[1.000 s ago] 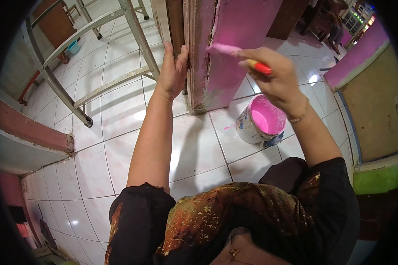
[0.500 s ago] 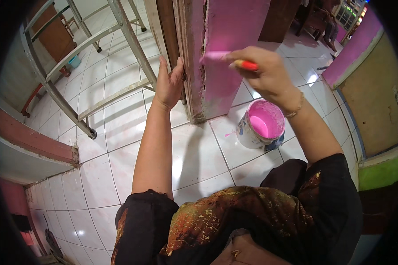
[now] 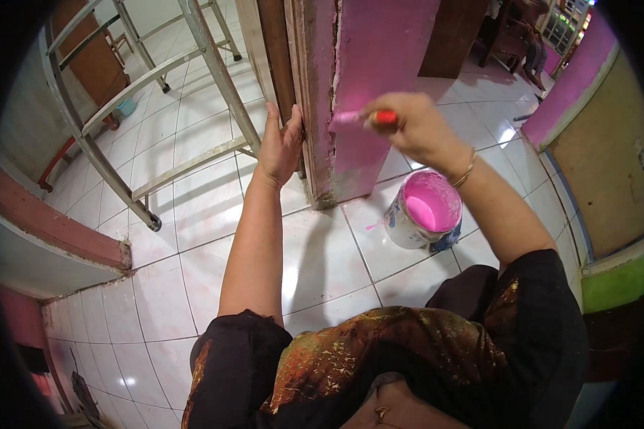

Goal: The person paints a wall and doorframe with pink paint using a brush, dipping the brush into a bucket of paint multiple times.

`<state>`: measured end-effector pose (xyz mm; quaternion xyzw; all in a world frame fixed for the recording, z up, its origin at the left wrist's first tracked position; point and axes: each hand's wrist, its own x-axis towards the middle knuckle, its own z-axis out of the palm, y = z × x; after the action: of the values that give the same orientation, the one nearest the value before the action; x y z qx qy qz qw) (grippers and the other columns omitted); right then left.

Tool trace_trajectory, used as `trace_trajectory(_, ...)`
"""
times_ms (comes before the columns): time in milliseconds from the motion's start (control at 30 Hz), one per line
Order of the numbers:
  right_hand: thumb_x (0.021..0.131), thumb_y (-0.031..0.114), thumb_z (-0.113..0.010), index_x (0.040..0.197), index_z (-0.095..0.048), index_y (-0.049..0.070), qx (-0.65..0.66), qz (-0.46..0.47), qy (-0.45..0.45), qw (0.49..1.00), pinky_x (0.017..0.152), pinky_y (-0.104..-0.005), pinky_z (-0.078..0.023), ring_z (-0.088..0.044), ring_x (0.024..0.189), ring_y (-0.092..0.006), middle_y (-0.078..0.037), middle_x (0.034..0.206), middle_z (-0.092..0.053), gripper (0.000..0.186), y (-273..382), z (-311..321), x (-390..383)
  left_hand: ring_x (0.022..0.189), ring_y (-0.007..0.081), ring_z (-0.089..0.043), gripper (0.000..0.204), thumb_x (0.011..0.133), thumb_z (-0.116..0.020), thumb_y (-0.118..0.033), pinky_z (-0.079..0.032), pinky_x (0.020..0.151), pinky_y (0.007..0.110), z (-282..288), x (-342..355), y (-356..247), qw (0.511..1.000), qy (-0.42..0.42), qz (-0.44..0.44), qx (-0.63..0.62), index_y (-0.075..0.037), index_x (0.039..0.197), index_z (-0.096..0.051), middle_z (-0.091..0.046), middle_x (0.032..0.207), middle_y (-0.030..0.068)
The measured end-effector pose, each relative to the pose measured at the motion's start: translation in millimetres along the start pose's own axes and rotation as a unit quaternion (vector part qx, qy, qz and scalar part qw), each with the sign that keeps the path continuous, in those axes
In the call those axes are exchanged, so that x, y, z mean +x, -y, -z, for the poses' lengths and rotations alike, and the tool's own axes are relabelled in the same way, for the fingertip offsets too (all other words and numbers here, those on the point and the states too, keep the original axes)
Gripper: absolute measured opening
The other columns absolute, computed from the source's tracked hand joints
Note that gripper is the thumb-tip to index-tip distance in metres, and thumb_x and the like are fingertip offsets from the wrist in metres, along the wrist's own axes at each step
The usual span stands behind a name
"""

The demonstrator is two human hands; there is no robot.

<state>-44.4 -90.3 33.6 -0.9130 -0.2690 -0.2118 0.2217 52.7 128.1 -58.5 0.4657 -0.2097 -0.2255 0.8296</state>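
Note:
My right hand [image 3: 411, 129] grips a paintbrush [image 3: 383, 117] with a red-tipped handle. Its pink-coated bristles touch the pink wall [image 3: 379, 64] close to the cracked edge beside the wooden door frame [image 3: 302, 86]. Fingers stretched out, my left hand [image 3: 282, 146] rests against the side of that frame. Below my right wrist, a paint-smeared bucket [image 3: 405, 227] of bright pink paint [image 3: 422, 211] stands on the tiles, with a dark blue cloth-like piece [image 3: 447, 238] at its side.
A metal ladder [image 3: 139, 193] stands on the left, its feet on the white tiled floor [image 3: 315, 264]. A small pink paint spot [image 3: 373, 227] lies left of the bucket. Farther back at right, a person [image 3: 533, 50] sits. A brown panel [image 3: 605, 179] leans along the right wall.
My right hand and the paintbrush have moved a little down along the wall edge. My left hand stays against the frame. The whole view has shifted slightly.

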Motion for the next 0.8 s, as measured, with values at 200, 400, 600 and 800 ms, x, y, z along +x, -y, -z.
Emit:
trace_trajectory(200, 0.074, 0.000, -0.067, 0.099, -0.067, 0.004, 0.010, 0.073, -0.176, 0.982, 0.067, -0.0312, -0.051, -0.064, 0.074, -0.0252, -0.012, 0.085, -0.066, 0.025, 48.9, 61.2, 6.6, 0.140, 0.0249, -0.016, 0.094, 0.087, -0.011, -0.073, -0.006, 0.114, 0.039, 5.4, -4.0, -1.4, 0.999, 0.022, -0.006, 0.035, 0.000, 0.146, -0.018, -0.020, 0.152, 0.0119)
trace_trajectory(400, 0.070, -0.002, -0.068, 0.103, -0.065, -0.001, -0.172, 0.216, -0.320, 0.906, 0.065, -0.0310, -0.051, -0.063, 0.076, -0.0257, -0.013, 0.092, -0.064, 0.034, 22.6, 37.5, -6.7, 0.140, 0.0247, -0.016, 0.094, 0.087, -0.012, -0.073, -0.006, 0.114, 0.038, -1.9, -2.1, -1.3, 1.000, 0.012, 0.007, 0.024, 0.000, 0.146, -0.018, -0.020, 0.152, 0.0118)
trace_trajectory(600, 0.072, 0.000, -0.064, 0.112, -0.055, -0.001, -0.142, 0.161, -0.101, 0.972, 0.065, -0.0364, -0.050, -0.062, 0.078, -0.0295, -0.016, 0.094, -0.062, 0.041, -5.3, -45.2, -66.5, 0.141, 0.0237, -0.014, 0.093, 0.087, -0.014, -0.073, -0.005, 0.114, 0.037, -1.0, -2.4, 0.5, 0.999, 0.012, 0.000, 0.038, 0.000, 0.146, -0.015, -0.017, 0.153, 0.0112)
trace_trajectory(800, 0.074, 0.006, -0.058, 0.106, -0.053, 0.001, -0.063, 0.054, 0.155, 0.984, 0.066, -0.0393, -0.050, -0.060, 0.080, -0.0297, -0.012, 0.084, -0.055, 0.033, -4.1, -78.4, -114.6, 0.142, 0.0230, -0.010, 0.094, 0.087, -0.014, -0.073, -0.003, 0.115, 0.036, -3.9, -4.7, 0.1, 0.999, 0.004, 0.001, 0.035, -0.001, 0.147, -0.014, -0.014, 0.154, 0.0114)
